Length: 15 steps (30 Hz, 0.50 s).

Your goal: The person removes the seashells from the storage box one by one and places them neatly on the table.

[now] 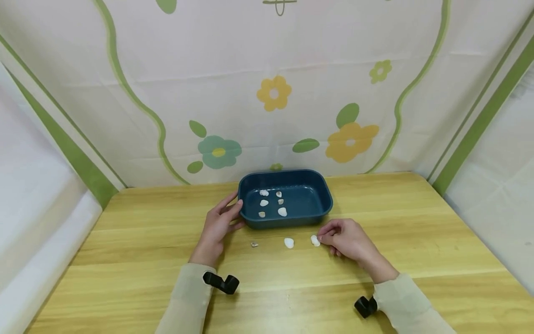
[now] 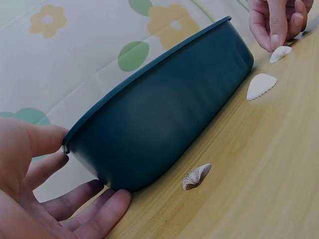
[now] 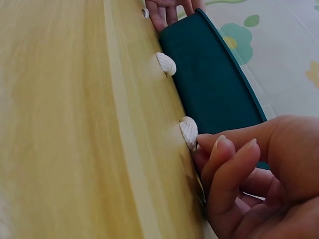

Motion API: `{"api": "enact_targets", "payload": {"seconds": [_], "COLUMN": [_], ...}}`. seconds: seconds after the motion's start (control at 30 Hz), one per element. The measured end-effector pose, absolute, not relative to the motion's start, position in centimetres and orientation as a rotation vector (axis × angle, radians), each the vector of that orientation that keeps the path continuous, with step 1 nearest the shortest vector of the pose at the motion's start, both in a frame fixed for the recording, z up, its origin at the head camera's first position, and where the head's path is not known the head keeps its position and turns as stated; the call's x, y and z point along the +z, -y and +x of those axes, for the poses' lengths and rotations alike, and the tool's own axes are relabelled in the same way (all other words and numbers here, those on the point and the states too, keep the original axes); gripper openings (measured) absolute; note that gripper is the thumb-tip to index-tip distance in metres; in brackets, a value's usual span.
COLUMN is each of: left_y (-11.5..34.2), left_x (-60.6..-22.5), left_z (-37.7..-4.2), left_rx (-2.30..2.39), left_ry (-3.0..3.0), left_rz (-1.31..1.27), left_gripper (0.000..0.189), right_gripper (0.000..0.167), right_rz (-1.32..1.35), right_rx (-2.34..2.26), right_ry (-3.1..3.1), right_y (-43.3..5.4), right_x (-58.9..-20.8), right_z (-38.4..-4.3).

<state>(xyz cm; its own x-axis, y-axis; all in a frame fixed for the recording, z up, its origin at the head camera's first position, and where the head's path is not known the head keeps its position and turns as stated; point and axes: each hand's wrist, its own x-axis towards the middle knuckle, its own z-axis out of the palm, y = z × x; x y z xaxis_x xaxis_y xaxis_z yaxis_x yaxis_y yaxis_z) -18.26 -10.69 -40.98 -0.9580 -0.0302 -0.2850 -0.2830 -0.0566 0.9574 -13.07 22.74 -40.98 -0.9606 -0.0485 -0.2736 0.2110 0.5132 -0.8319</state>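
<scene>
A dark blue-green rectangular dish (image 1: 288,222) stands at the back of the table, with several small seashells in two columns in its left half. My left hand (image 1: 218,225) grips its left end, thumb (image 2: 47,138) on the rim and other fingers low against the side. In front of the dish, my right hand (image 1: 348,239) pinches the edge of a white ribbed seashell (image 3: 189,132) between thumb and finger, close over the tabletop. A larger white seashell (image 1: 289,242) lies left of that one. Farther left, near my left hand, is a small brownish ribbed seashell (image 2: 196,176).
The wooden table (image 1: 146,278) reaches toward me and out to both sides. Right behind the dish hangs a white curtain (image 1: 233,55) printed with flowers and leaves; more white cloth flanks the table. A black wrist mount (image 1: 222,283) sits on each sleeve.
</scene>
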Motion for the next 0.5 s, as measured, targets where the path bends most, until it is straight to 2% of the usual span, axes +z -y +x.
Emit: {"api": "enact_targets", "payload": {"seconds": [0.5], "left_y": [10.66], "left_x": [-40.84], "left_z": [-18.19], "left_rx": [2.13], "left_ry": [-2.03], "left_rz": [-0.338], "left_gripper": [0.048], "right_gripper": [0.008], "right_rz": [0.095], "right_rx": [-1.435], "right_ry": [-2.485], "right_y": [-22.92], "right_x": [-40.98], "right_z": [-13.11]}}
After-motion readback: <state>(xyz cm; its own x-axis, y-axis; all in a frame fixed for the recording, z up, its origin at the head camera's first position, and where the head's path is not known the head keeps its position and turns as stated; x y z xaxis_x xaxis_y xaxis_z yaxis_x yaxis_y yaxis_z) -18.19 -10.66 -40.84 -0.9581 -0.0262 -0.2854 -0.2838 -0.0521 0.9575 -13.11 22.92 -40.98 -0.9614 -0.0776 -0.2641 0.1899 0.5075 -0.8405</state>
